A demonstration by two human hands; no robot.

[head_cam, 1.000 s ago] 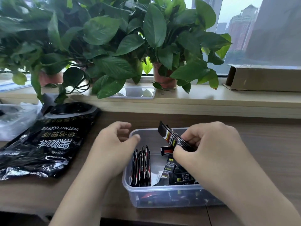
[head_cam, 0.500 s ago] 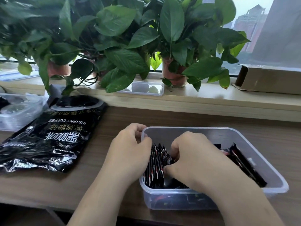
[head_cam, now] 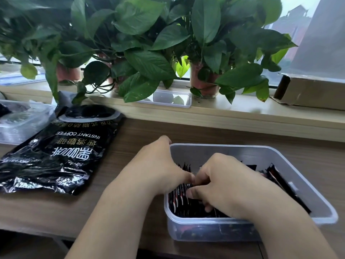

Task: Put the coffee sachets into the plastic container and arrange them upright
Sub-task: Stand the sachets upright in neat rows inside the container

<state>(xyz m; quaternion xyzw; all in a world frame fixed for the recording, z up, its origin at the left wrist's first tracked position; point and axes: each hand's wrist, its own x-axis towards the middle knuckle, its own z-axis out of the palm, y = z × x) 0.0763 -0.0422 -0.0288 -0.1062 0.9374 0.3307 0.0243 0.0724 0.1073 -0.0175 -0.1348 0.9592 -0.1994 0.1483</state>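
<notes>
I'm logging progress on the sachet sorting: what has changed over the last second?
The right hand lowered its raised bundle of sachets into the plastic container, against the upright row at its left end, and still grips them. The left hand slid from the container's corner onto that row, its thumb on the tops. The container and the coffee bag stayed put on the desk.

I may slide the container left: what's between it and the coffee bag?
Head view: only bare table and the left hand with its forearm lie between the bag and the container.
</notes>
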